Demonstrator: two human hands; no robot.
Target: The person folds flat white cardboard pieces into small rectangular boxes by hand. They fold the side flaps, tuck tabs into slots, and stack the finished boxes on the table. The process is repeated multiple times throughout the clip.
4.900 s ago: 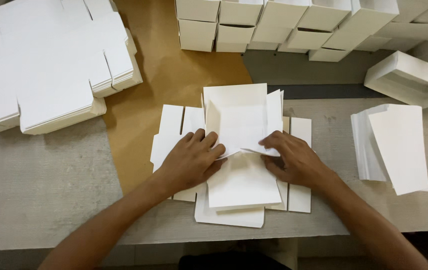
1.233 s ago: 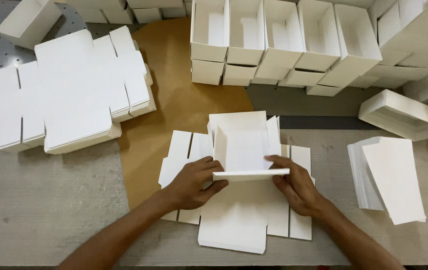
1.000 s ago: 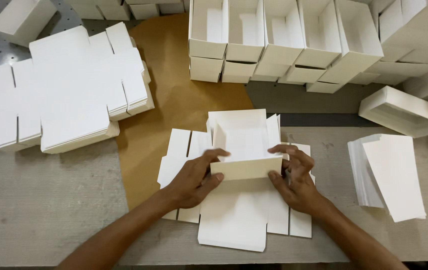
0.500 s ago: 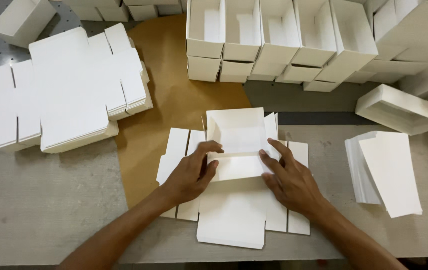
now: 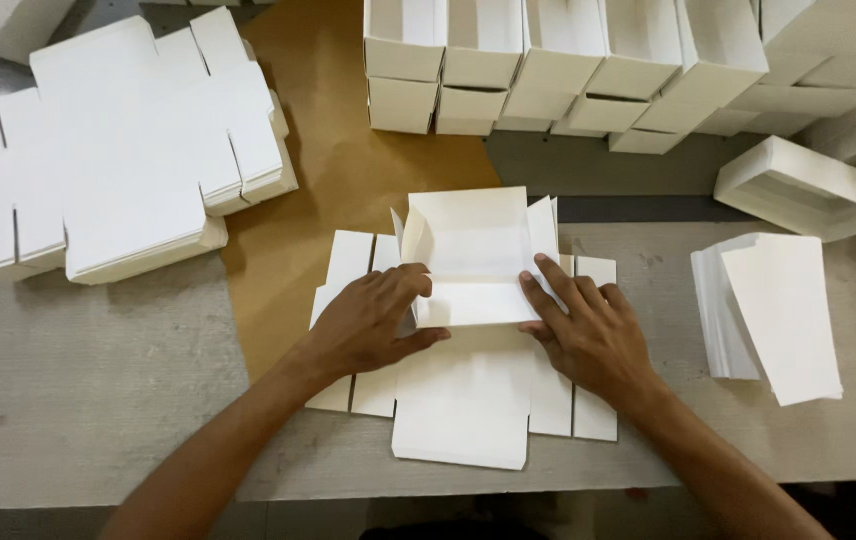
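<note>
A partly folded white cardboard box blank (image 5: 472, 258) lies on a small pile of flat white blanks (image 5: 463, 410) at the table's front middle. Its far flaps stand up and a folded panel lies across its middle. My left hand (image 5: 373, 320) grips the left side of that panel, fingers curled over the edge. On the panel's right end my right hand (image 5: 588, 325) presses flat, fingers spread.
A thick stack of flat die-cut blanks (image 5: 113, 150) sits at the back left. Rows of finished open white boxes (image 5: 548, 60) stand along the back. One box (image 5: 808, 190) lies at the right, above a pile of white card sheets (image 5: 768, 310). A brown sheet (image 5: 338, 170) covers part of the grey table (image 5: 78, 380).
The near wall of the box, held upright a second ago, has been folded down flat into the blank. Both hands moved down with it and now press on it.
</note>
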